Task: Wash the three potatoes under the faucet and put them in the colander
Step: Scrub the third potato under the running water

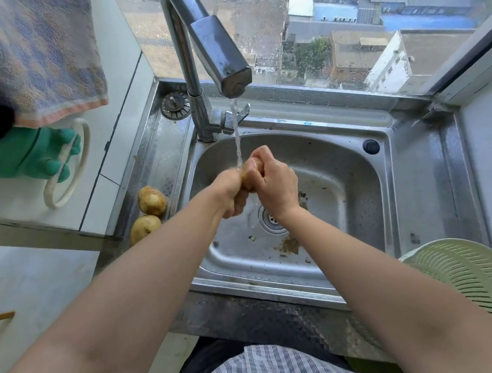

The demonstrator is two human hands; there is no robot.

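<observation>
Potato point(249, 173) held under running water point(238, 140), over the sink point(339, 174).

Gripped from both sides: left hand point(230, 192) closed around the lower end, right hand point(273, 182) closed over the top. Stream from the faucet point(217, 50) landing on the potato's left side. Two more potatoes point(152, 200) point(145, 228) resting on the sink's left edge, touching each other. Colander point(462, 272) set at the sink's front right corner, well apart from the hands. Green glove point(30, 153) lying on the counter at left.
</observation>
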